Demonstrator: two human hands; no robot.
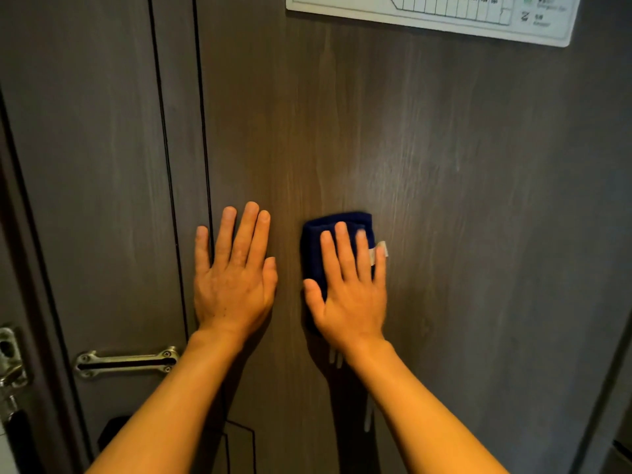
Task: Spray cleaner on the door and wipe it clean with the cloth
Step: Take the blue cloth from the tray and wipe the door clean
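Note:
A dark grey-brown wood-grain door [444,165] fills the view. My right hand [349,289] lies flat on a folded dark blue cloth [319,234], pressing it against the door; a small white tag sticks out at the cloth's right edge. My left hand [234,271] rests flat and bare on the door just left of the cloth, fingers up and slightly spread. Thin wet drips run down the door below my right wrist. No spray bottle is in view.
A white-framed floor plan sign [434,15] hangs on the door at the top right. A metal door guard bar [126,362] and its latch [10,364] sit at the lower left by the door frame. A dark handle part shows at the bottom left.

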